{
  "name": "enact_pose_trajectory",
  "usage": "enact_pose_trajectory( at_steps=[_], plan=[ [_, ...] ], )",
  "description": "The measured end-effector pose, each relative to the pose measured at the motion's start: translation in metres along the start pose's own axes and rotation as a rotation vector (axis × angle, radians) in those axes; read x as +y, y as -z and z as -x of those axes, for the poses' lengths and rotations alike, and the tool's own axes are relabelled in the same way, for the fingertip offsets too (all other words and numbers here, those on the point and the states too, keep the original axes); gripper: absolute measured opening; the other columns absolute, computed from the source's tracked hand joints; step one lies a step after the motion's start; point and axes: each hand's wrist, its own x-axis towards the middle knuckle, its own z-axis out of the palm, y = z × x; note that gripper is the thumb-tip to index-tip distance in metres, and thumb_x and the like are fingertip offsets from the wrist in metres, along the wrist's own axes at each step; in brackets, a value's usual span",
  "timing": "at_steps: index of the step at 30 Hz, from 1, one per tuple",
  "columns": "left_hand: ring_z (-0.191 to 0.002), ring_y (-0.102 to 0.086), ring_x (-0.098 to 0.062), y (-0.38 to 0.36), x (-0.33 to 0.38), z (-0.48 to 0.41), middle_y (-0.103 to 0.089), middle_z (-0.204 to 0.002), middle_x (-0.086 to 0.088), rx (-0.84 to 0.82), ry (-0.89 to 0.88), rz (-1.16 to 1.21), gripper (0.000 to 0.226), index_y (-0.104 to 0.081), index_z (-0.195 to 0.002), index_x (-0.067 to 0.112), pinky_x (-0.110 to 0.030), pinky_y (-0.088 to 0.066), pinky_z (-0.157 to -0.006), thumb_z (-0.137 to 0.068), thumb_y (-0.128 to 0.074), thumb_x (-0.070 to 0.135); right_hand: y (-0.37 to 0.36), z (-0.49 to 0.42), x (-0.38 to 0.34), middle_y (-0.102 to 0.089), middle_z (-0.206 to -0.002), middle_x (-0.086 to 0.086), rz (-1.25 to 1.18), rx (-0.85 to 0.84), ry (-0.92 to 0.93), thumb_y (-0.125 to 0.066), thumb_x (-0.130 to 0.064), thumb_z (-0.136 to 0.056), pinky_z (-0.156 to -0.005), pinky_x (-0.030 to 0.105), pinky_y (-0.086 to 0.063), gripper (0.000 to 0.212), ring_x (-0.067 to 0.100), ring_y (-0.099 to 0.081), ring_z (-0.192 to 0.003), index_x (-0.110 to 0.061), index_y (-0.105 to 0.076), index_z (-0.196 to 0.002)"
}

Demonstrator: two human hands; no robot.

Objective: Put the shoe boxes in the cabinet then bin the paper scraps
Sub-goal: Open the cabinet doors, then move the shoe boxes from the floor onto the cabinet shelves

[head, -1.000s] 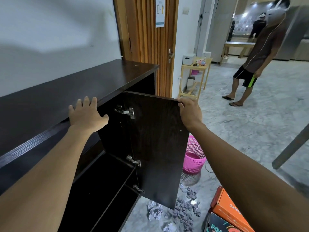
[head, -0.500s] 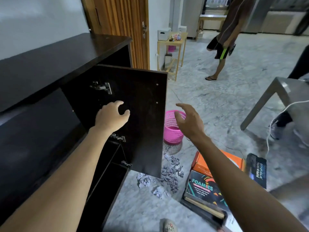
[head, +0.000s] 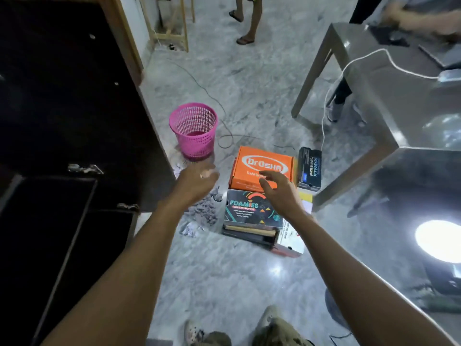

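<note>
A grey marble floor fills the room, with a dark cabinet on your left, its door swung open, and a grey table on your right. Your two bare arms reach forward and down over the floor. Your left hand hangs blurred above the paper scraps, fingers loosely curled and holding nothing. Your right hand hovers with fingers spread above the stack of shoe boxes, gripping nothing. The orange Dr Osha box sits at the far end on top; the black Foamies box lies nearer to you, atop more boxes whose labels cannot be read. A dark box stands on edge just beside the orange one, near the table leg. The crumpled scraps lie on the floor between the cabinet door and the stack. A pink mesh bin stands upright just beyond them. Another person's legs show at the far end of the room.
</note>
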Motion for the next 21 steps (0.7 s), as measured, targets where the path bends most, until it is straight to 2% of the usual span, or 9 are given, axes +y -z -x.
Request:
enact_pose_trajectory(
  at_steps=[2, 4, 6, 9, 11, 13, 17, 19, 21],
  plan=[
    [-0.111, -0.063, -0.02, -0.042, -0.015, -0.02, -0.065, -0.124, -0.002, -0.029, 0.041, 0.03, 0.038, -0.06, -0.13, 0.021, -0.022, -0.044, -0.07, -0.095, -0.058, 0.034, -0.009, -0.007, 0.044, -0.067, -0.123, 0.0, -0.004, -0.02, -0.057, -0.058, -0.03, -0.096, -0.096, 0.039, -0.05, 0.027, 0.015, -0.063, -0.11, -0.022, -0.067, -0.12],
    [-0.108, -0.064, -0.017, -0.088, -0.039, -0.044, -0.066, -0.119, 0.001, -0.047, 0.06, 0.028, 0.041, -0.057, -0.132, 0.021, -0.024, -0.045, -0.077, -0.094, -0.057, 0.037, -0.027, -0.02, 0.093, -0.068, -0.12, 0.0, -0.019, -0.045, -0.133, -0.057, -0.033, -0.095, -0.095, 0.04, -0.052, 0.029, 0.016, -0.064, -0.108, -0.023, -0.067, -0.121],
    [-0.109, -0.062, -0.014, -0.134, -0.073, -0.067, -0.065, -0.124, 0.001, -0.064, 0.089, 0.028, 0.043, -0.057, -0.133, 0.023, -0.025, -0.045, -0.086, -0.094, -0.058, 0.04, -0.048, -0.032, 0.143, -0.069, -0.115, 0.0, -0.059, -0.062, -0.217, -0.057, -0.033, -0.095, -0.094, 0.039, -0.052, 0.031, 0.019, -0.065, -0.107, -0.022, -0.065, -0.123],
    [-0.112, -0.057, -0.016, -0.2, -0.139, -0.109, -0.059, -0.133, -0.003, -0.09, 0.148, -0.008, 0.048, -0.051, -0.138, 0.026, -0.026, -0.04, -0.089, -0.094, -0.057, 0.045, -0.084, -0.046, 0.223, -0.069, -0.106, -0.001, -0.068, -0.063, -0.317, -0.058, -0.033, -0.093, -0.089, 0.034, -0.05, 0.029, 0.02, -0.065, -0.1, -0.021, -0.066, -0.119],
    [-0.118, -0.055, -0.021, -0.242, -0.187, -0.136, -0.056, -0.138, -0.006, -0.058, 0.195, 0.014, 0.053, -0.046, -0.142, 0.024, -0.025, -0.036, -0.089, -0.094, -0.057, 0.044, -0.115, -0.056, 0.283, -0.068, -0.114, 0.007, -0.036, -0.04, -0.366, -0.058, -0.034, -0.093, -0.09, 0.035, -0.049, 0.034, 0.025, -0.063, -0.106, -0.016, -0.064, -0.122],
    [-0.123, -0.053, -0.025, -0.281, -0.232, -0.161, -0.051, -0.142, -0.008, 0.0, 0.233, 0.064, 0.06, -0.04, -0.146, 0.019, -0.027, -0.039, -0.093, -0.094, -0.059, 0.043, -0.145, -0.065, 0.338, -0.063, -0.124, 0.015, -0.003, 0.009, -0.384, -0.059, -0.036, -0.092, -0.099, 0.041, -0.047, 0.045, 0.032, -0.059, -0.116, -0.011, -0.059, -0.13],
    [-0.127, -0.049, -0.028, -0.342, -0.319, -0.205, -0.047, -0.145, -0.007, 0.112, 0.268, 0.173, 0.074, -0.031, -0.149, 0.02, -0.04, -0.039, -0.107, -0.089, -0.061, 0.051, -0.19, -0.08, 0.423, -0.049, -0.134, 0.018, 0.003, 0.161, -0.458, -0.06, -0.042, -0.089, -0.11, 0.045, -0.037, 0.055, 0.036, -0.046, -0.129, -0.019, -0.049, -0.138],
    [-0.131, -0.046, -0.029, -0.362, -0.354, -0.224, -0.043, -0.149, -0.008, 0.143, 0.275, 0.225, 0.076, -0.028, -0.151, 0.023, -0.041, -0.037, -0.11, -0.089, -0.061, 0.052, -0.21, -0.088, 0.458, -0.052, -0.134, 0.016, -0.066, 0.213, -0.444, -0.062, -0.049, -0.083, -0.109, 0.046, -0.039, 0.066, 0.034, -0.049, -0.128, -0.018, -0.046, -0.139],
    [-0.136, -0.04, -0.028, -0.378, -0.383, -0.238, -0.037, -0.153, -0.006, 0.16, 0.268, 0.252, 0.071, -0.028, -0.151, 0.025, -0.038, -0.034, -0.108, -0.092, -0.058, 0.051, -0.226, -0.095, 0.485, -0.062, -0.127, 0.008, -0.206, 0.292, -0.398, -0.062, -0.05, -0.078, -0.104, 0.046, -0.046, 0.066, 0.026, -0.059, -0.118, -0.018, -0.048, -0.134]
  ],
)
